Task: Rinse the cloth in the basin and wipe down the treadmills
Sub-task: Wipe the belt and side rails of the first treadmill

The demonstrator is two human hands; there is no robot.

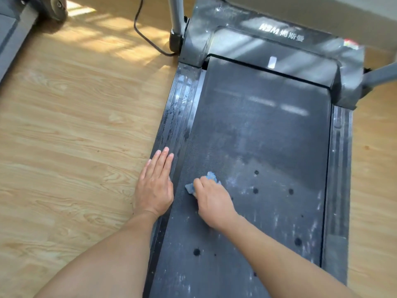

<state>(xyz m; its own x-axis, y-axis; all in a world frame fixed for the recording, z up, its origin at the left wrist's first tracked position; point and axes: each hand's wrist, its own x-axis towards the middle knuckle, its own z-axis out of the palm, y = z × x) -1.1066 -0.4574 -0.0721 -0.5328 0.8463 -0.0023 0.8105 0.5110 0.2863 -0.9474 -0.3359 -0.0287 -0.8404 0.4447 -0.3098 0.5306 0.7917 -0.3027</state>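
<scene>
The cloth (211, 177), a small pale-blue wad, lies on the dusty treadmill belt (268, 136) near its left edge, bunched under the right hand (212, 201), whose fingers curl round it and press it to the belt. The left hand (154, 186) rests flat, fingers straight and together, on the left side rail (178, 117), just beside the wooden floor (75, 125). Dark wet spots and pale streaks dot the belt around the right forearm.
</scene>
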